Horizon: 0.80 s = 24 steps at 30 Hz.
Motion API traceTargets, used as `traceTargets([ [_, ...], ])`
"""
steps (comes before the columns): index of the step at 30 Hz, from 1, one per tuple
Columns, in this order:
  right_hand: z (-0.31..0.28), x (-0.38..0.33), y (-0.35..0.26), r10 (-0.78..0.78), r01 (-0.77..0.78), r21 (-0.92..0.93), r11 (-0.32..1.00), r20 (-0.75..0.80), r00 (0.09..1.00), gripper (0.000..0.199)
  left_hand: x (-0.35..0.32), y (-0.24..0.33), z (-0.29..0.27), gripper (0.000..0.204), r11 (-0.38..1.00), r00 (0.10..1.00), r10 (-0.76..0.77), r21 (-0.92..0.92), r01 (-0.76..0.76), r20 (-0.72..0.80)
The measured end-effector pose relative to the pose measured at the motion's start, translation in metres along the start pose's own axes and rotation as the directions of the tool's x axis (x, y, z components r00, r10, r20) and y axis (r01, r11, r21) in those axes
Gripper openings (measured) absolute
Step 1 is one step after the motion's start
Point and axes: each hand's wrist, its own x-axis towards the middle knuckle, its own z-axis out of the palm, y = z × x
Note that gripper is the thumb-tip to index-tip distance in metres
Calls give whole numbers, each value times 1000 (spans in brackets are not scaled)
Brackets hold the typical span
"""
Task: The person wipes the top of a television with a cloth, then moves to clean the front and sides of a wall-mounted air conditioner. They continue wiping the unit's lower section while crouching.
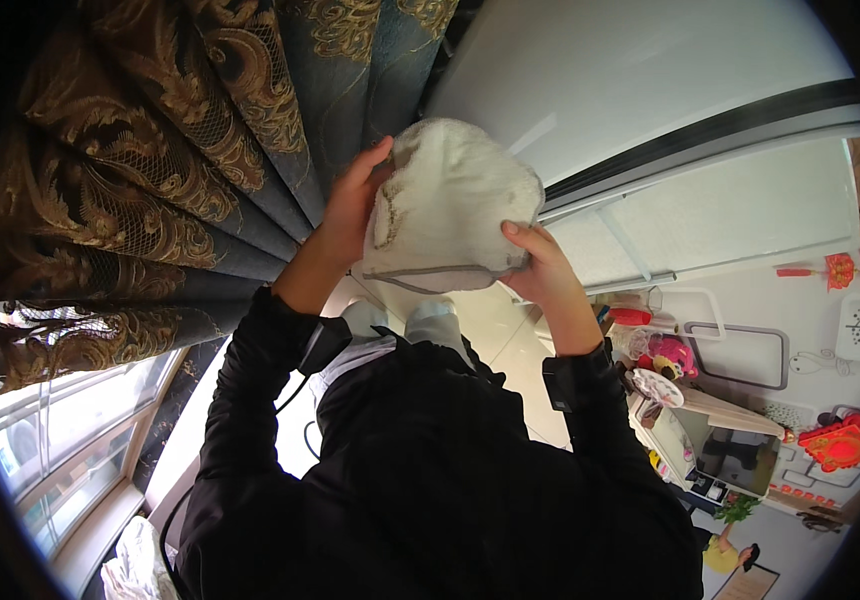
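Grip: two-handed, both hands closed on one item. Left hand [353,205] holds the left edge, how far its fingers wrap behind not visible; right hand [547,265] holds the lower right edge, thumb on the upper face, other fingers mostly hidden.

Curtain [140,160], one: heavy, pleated, brown and gold scrollwork on grey-blue, filling the upper left.

Panel [650,80], one: pale, smooth, dark-edged, upper right, beyond the hands.

Window [80,430], one: bright, lower left, below the curtain.

White cloth [460,205], one: fluffy, grey-edged along its near side, brownish marks toward the left. Located between the two hands, raised in front of the body above the pale floor [500,335]. Handling, as judged: the pile looks soft and limp, so an even, light pull from both edges should hold the face flat; thumbs near the rim would leave most of it uncovered, and matched hand heights should limit sagging.

Ornament [840,442], one: red, hanging at far right.

Wrist boxes, two: black, one at the left cuff [324,346], one at the right cuff [563,384].
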Motion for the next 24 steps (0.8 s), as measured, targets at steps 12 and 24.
traceTargets([
  [12, -22, -1, -3, -217, 220, 38, 975, 381, 899, 50, -5, 3, -21, 23, 725, 973, 42, 662, -187, 229],
  [24, 55, -30, -82, -123, 135, -856, 499, 84, 989, 56, 20, 13, 6, 40, 673, 916, 368, 635, -380, 158],
])
